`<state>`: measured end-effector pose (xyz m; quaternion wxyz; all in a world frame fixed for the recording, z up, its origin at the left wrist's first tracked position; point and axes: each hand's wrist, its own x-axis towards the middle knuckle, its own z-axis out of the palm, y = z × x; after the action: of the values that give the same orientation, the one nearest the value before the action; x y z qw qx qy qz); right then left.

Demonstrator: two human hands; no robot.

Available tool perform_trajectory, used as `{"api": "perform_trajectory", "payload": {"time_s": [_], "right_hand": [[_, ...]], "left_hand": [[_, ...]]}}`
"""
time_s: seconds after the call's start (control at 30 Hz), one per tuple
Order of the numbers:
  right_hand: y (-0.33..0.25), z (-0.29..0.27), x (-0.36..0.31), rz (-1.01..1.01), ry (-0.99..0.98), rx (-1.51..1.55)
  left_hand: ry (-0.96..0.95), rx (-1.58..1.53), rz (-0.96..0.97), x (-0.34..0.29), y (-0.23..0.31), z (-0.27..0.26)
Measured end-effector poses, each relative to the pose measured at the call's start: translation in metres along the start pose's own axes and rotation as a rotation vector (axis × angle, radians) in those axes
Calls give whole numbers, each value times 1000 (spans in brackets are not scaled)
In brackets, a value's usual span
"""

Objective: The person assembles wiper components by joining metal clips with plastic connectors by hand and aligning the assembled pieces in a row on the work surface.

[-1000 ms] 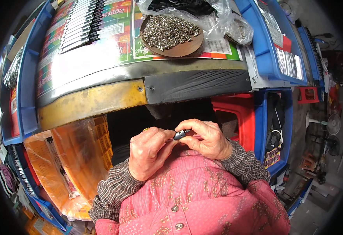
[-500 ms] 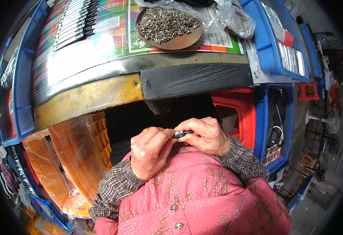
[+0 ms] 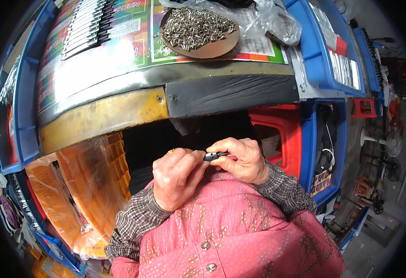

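Observation:
Between my two hands, in front of my chest, is a small slim metal part (image 3: 211, 156), grey with dark dots and a thin black end. My left hand (image 3: 175, 180) is closed, pinching its grey end with thumb and fingers. From the other side, my right hand (image 3: 244, 161) grips the black end between thumb and forefinger. How far the part runs inside my left fingers is hidden. Beyond the bench edge, a brown round dish (image 3: 224, 50) holds a heap of small silver metal pins (image 3: 193, 28). Silver rods with black ends (image 3: 83, 28) lie in a row to its left.
The padded bench edge (image 3: 233, 95) runs across ahead of me. Blue bins (image 3: 29, 92) stand at the left, another blue bin (image 3: 321, 51) at the right. Under the bench are a red plastic stool (image 3: 290, 139) and a plastic-wrapped orange crate (image 3: 85, 185). A clear bag (image 3: 279, 25) lies by the dish.
Both hands have shifted very slightly left with the part. My right fingertips have changed position on it, and more of the black end shows.

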<state>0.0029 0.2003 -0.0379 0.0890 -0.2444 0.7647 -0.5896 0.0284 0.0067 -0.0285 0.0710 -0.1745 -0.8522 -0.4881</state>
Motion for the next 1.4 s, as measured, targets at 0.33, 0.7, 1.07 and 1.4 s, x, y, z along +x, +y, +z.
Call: {"api": "perform_trajectory", "payload": {"time_s": [0.33,0.7,1.07,1.4], "right_hand": [[-1,-4,4,37,-61,73],[-15,-12,28,-155,-6,-172],[-43,-53,95,-381,282,-740],[-33,-53,124,-253,272,-1022]], "left_hand": [[-9,-12,50,3,-6,-2],[77,48,86,19,-2,-9],[154,84,107,42,3,-32],[164,120,52,40,-2,-43]]}}
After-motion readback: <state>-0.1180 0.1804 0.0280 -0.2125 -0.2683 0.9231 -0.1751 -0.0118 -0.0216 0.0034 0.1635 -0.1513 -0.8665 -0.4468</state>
